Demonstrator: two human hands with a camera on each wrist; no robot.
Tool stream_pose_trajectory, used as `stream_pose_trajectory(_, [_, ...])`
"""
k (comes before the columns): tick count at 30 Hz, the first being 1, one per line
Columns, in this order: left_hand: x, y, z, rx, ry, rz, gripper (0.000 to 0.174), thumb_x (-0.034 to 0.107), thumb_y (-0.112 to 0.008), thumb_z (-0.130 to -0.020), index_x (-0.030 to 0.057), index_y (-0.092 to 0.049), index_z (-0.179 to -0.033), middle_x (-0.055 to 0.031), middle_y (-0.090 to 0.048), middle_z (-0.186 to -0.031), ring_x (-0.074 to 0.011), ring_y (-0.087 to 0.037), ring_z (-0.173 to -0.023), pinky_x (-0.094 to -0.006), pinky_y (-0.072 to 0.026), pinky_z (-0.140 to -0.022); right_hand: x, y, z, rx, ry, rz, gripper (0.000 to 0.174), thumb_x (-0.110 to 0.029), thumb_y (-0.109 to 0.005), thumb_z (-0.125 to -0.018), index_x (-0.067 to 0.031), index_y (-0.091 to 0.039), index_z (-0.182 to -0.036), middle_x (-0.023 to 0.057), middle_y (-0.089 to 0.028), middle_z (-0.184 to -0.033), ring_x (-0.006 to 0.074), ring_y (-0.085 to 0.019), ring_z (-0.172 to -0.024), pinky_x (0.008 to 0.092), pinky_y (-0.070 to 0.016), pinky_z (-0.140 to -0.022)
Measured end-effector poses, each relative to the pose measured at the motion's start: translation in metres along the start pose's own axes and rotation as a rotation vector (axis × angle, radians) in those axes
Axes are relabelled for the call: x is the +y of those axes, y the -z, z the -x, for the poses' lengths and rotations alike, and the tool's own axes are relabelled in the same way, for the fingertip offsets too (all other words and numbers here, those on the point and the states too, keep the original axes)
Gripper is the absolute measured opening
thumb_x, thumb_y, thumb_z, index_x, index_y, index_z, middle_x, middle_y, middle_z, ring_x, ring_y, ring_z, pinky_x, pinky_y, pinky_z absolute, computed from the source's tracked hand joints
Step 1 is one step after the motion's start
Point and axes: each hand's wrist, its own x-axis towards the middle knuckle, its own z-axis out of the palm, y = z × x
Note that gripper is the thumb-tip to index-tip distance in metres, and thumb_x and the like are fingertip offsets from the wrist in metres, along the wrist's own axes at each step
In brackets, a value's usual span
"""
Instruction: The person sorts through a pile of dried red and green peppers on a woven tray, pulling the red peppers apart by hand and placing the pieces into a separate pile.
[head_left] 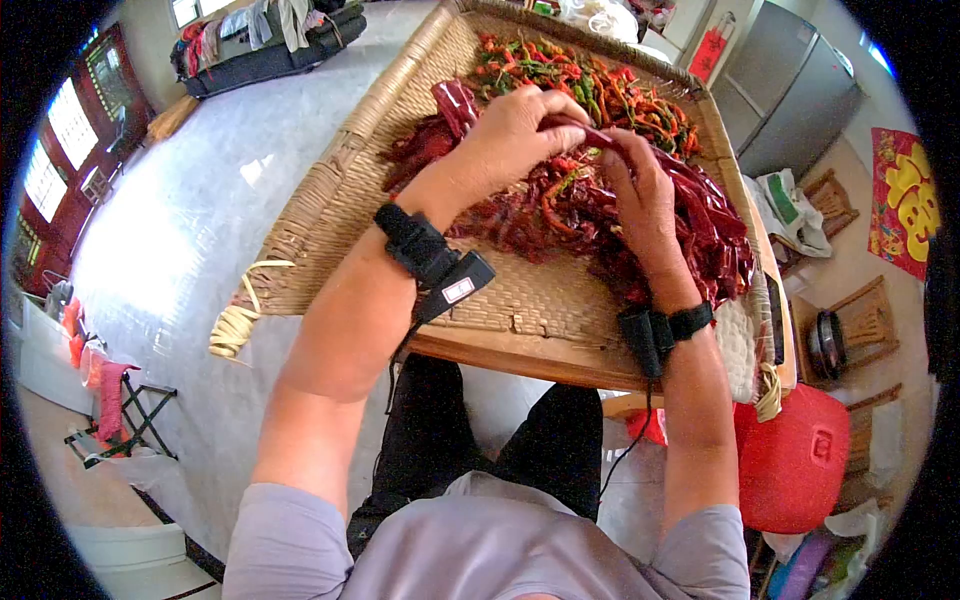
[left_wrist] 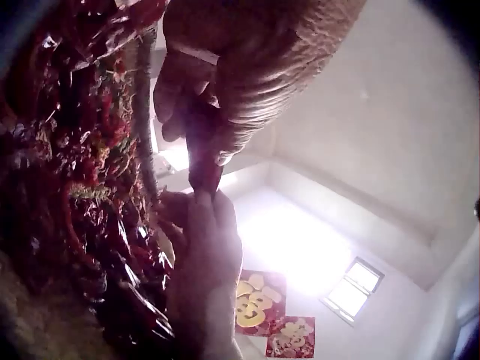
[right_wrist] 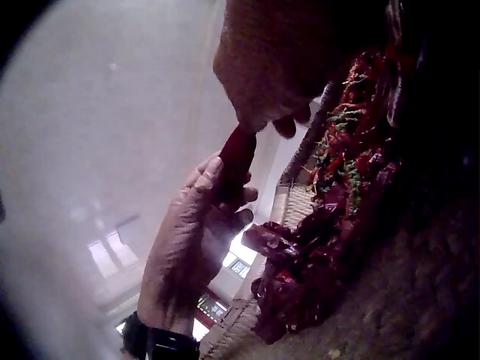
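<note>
Between both hands is a dark red dried chili pepper (head_left: 597,137), raised over a woven tray (head_left: 345,200). My left hand (head_left: 520,138) pinches one end between thumb and fingers. The right hand (head_left: 645,195) pinches the other end. In the left wrist view the chili (left_wrist: 204,154) spans the gap between the two sets of fingertips; the right wrist view shows the same chili (right_wrist: 238,152) from the other side. Below the hands lie loose dark red dried chilies (head_left: 520,222), with more long ones (head_left: 715,215) heaped beside the right hand.
Smaller red, orange and green chilies (head_left: 600,85) fill the tray's far end. A red plastic stool (head_left: 795,460) stands at the right, near wooden chairs (head_left: 860,325). Behind is a grey refrigerator (head_left: 790,85). A folding stand (head_left: 130,425) is on the left floor.
</note>
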Motion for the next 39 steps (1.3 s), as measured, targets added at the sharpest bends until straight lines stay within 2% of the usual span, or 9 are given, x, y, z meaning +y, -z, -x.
stream_pose_trajectory(5, [-0.007,0.013,-0.004,0.321,0.315,-0.093,0.025,0.028,-0.063,-0.091,0.0041,-0.069,-0.098,-0.0116,-0.07,-0.084,-0.0159,-0.067,-0.082,-0.0307,-0.0515,-0.077,0.003,0.018,-0.001,-0.055,0.006,0.446,0.029,-0.032,-0.062,-0.09,-0.0144,-0.063,-0.112,0.0066,-0.068,-0.097,0.0289,-0.061,-0.099,0.0425,-0.0444,-0.087])
stream_pose_trajectory(10, [0.001,0.033,-0.004,0.417,0.469,-0.465,0.023,0.026,-0.054,-0.092,0.0102,-0.067,-0.102,-0.017,-0.07,-0.095,-0.0383,-0.066,-0.093,-0.0463,-0.0507,-0.083,-0.012,0.019,0.007,-0.405,-0.01,0.712,0.03,-0.03,-0.064,-0.08,-0.0179,-0.07,-0.107,0.0064,-0.069,-0.098,0.0291,-0.057,-0.104,0.0443,-0.0388,-0.094])
stream_pose_trajectory(14, [-0.024,0.033,-0.002,0.442,0.397,-0.642,0.019,0.022,-0.057,-0.091,0.0125,-0.067,-0.103,-0.0163,-0.069,-0.099,-0.0362,-0.065,-0.096,-0.047,-0.0498,-0.085,-0.002,0.019,0.009,-0.451,0.024,0.607,0.026,-0.026,-0.065,-0.081,-0.0183,-0.071,-0.105,0.0081,-0.069,-0.098,0.0308,-0.057,-0.101,0.0433,-0.0394,-0.093])
stream_pose_trajectory(23, [-0.021,0.036,0.006,0.287,0.435,-0.825,0.02,0.011,-0.059,-0.085,0.0106,-0.07,-0.102,-0.0146,-0.068,-0.107,-0.0384,-0.056,-0.113,-0.0511,-0.042,-0.098,-0.011,0.014,-0.003,0.221,-0.058,0.009,0.018,-0.013,-0.07,-0.085,-0.0073,-0.066,-0.102,0.0109,-0.065,-0.098,0.0313,-0.062,-0.091,0.0357,-0.0496,-0.085])
stream_pose_trajectory(24, [-0.023,0.035,0.005,0.427,0.229,-0.932,0.016,0.015,-0.063,-0.084,0.0127,-0.071,-0.097,-0.0146,-0.07,-0.097,-0.0328,-0.065,-0.093,-0.0446,-0.0504,-0.083,-0.01,0.014,-0.004,0.268,-0.029,-0.005,0.018,-0.01,-0.068,-0.089,-0.0028,-0.062,-0.104,0.0083,-0.063,-0.093,0.0248,-0.064,-0.084,0.0314,-0.0504,-0.081])
stream_pose_trajectory(27, [-0.017,0.026,-0.004,0.301,0.241,-0.255,0.02,0.02,-0.064,-0.087,0.0079,-0.069,-0.102,-0.0115,-0.07,-0.097,-0.0245,-0.066,-0.091,-0.036,-0.0524,-0.081,-0.011,0.016,-0.004,0.27,-0.195,-0.404,0.018,-0.007,-0.065,-0.091,-0.0016,-0.059,-0.107,0.0053,-0.062,-0.092,0.0153,-0.062,-0.086,0.0273,-0.0505,-0.078])
stream_pose_trajectory(33, [0.013,0.006,0.002,-0.214,0.2,0.14,0.046,0.036,-0.065,-0.094,0.0041,-0.058,-0.126,-0.0101,-0.065,-0.101,-0.0187,-0.061,-0.1,-0.0318,-0.0488,-0.091,-0.02,0.012,-0.001,0.052,-0.284,-0.733,0.016,-0.005,-0.061,-0.095,-0.0019,-0.056,-0.11,0.0034,-0.062,-0.097,0.0098,-0.063,-0.087,0.0239,-0.0523,-0.076])
stream_pose_trajectory(35, [0.01,0.004,0.003,-0.206,0.079,0.11,0.04,0.032,-0.064,-0.095,0.0027,-0.06,-0.121,-0.0093,-0.066,-0.098,-0.0162,-0.064,-0.091,-0.0306,-0.0508,-0.084,-0.021,0.01,0.001,-0.017,-0.244,-0.686,0.016,-0.008,-0.062,-0.095,-0.0026,-0.057,-0.11,0.003,-0.063,-0.097,0.0102,-0.063,-0.087,0.0259,-0.0524,-0.076])
stream_pose_trajectory(39, [0.011,0.011,0.0,-0.193,0.323,0.162,0.03,0.024,-0.061,-0.095,0.002,-0.062,-0.115,-0.0067,-0.067,-0.091,-0.012,-0.063,-0.073,-0.0292,-0.0513,-0.07,-0.018,0.007,0.001,0.097,-0.138,-0.318,0.02,-0.012,-0.064,-0.094,-0.0026,-0.059,-0.11,0.0066,-0.066,-0.095,0.0149,-0.065,-0.084,0.0296,-0.0524,-0.074])
